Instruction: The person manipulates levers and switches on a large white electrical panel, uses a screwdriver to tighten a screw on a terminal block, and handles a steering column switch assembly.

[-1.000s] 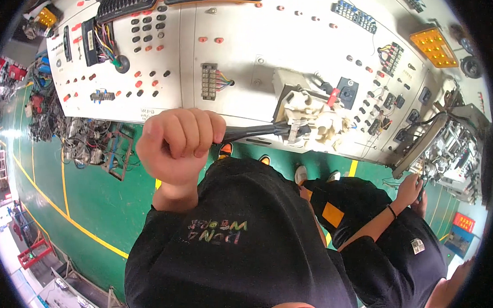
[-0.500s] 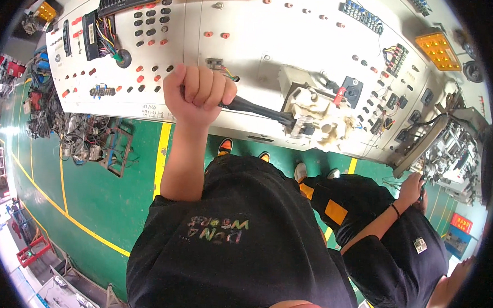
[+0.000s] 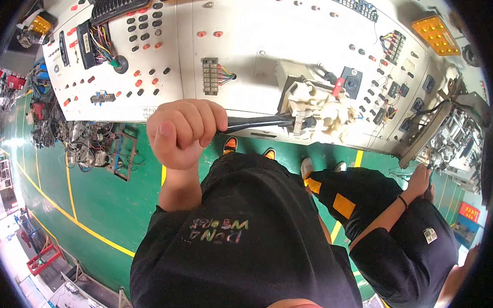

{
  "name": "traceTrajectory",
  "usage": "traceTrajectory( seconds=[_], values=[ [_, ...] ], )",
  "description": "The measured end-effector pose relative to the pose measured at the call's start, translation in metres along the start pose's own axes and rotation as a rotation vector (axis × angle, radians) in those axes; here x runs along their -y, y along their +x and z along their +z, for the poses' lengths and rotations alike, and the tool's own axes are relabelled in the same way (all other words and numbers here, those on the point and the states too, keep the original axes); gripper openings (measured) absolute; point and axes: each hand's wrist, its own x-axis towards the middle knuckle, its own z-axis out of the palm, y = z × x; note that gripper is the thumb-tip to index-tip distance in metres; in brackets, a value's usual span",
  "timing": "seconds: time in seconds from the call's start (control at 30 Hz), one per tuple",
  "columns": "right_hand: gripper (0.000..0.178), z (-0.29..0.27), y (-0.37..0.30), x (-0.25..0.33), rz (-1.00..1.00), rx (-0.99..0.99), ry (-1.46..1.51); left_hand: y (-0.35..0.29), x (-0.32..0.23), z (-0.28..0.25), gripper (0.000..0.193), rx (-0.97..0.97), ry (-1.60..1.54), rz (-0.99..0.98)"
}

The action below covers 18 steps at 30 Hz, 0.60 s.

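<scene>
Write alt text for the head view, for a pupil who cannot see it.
The wearer's left hand grips a black handle running to a cream mechanism at the edge of a white panel; another person in black stands at right.

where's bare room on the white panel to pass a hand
The upper middle of the white panel, below the top red sockets and above the cream mechanism. A narrower strip left of the middle terminal block. Crowded: the right end, with connectors, and the near edge where your left hand holds the black lever.
</scene>
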Motion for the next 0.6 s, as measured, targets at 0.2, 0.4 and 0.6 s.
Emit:
traceTrajectory(
  seconds=[0.2, 0.4, 0.6],
  values=[
    [0.026, -0.016, 0.011, 0.027, -0.088, 0.038, 0.357, 0.022, 0.003, -0.008, 0.047, 0.08, -0.018, 0.051],
    [0.028, -0.03, 0.027, 0.048, -0.076, 0.197, 0.992, 0.044, 0.018, -0.021, 0.046, 0.035, -0.051, -0.049],
    [0.023, -0.019, 0.002, 0.027, -0.078, -0.078, 0.109, 0.03, 0.028, -0.03, 0.045, 0.005, -0.117, -0.055]
  ],
)
